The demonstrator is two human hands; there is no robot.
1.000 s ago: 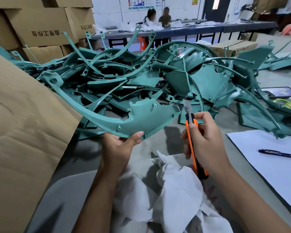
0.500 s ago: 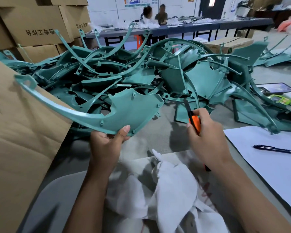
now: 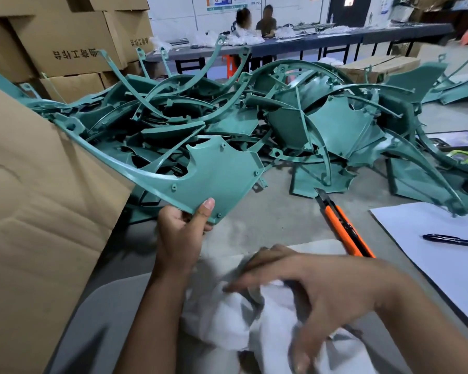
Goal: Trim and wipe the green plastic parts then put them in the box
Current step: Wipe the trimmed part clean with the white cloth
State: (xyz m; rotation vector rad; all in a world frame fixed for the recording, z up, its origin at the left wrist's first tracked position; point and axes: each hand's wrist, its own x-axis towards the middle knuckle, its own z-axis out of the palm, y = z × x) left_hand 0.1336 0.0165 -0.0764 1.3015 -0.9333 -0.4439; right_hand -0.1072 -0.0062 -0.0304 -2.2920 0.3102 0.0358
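Green part smooth, slightly glossy plastic; rag soft white cloth; box matt brown cardboard.

Bright, even indoor light, soft shadows, wide-angle bending at edges, and motion blur on the right hand.

Stacked cardboard cartons, long dark table, white wall
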